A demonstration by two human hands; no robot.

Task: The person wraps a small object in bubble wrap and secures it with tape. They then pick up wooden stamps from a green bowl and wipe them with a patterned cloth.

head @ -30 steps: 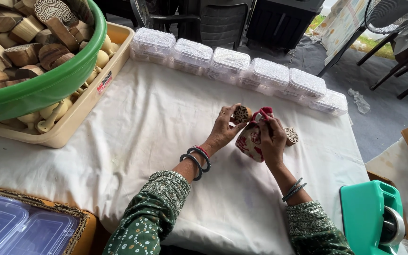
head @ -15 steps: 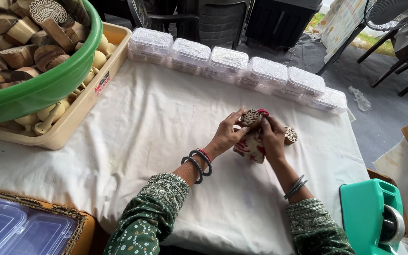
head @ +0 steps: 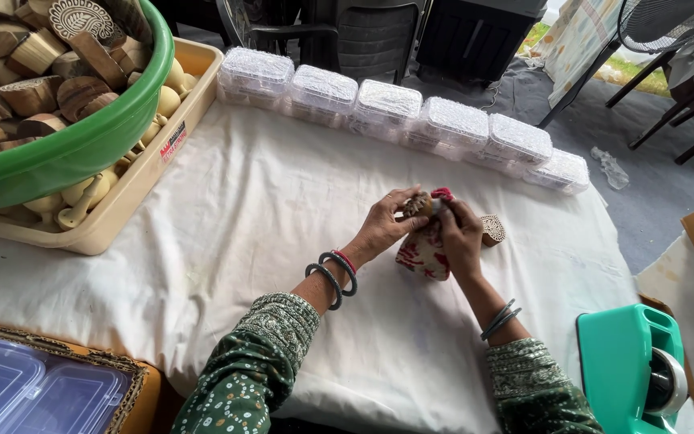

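Observation:
My left hand [head: 381, 227] pinches a small carved wooden block [head: 418, 206] at the mouth of a red-and-white patterned cloth pouch [head: 425, 253]. The pouch stands on the white cloth, and my right hand [head: 460, 238] grips its top edge from the right. Another carved wooden block [head: 492, 230] lies on the cloth just right of my right hand. Both wrists wear bangles.
A row of several clear lidded plastic boxes [head: 379, 109] lines the far edge of the table. A green tub of wooden blocks [head: 58, 157] sits in a beige tray [head: 134, 193] at left. Clear lids [head: 26, 394] lie near left, and a teal tape dispenser [head: 632, 370] near right.
My left hand has brought the carved block from beside the pouch down to its opening. Both hands and the pouch have lowered toward the cloth.

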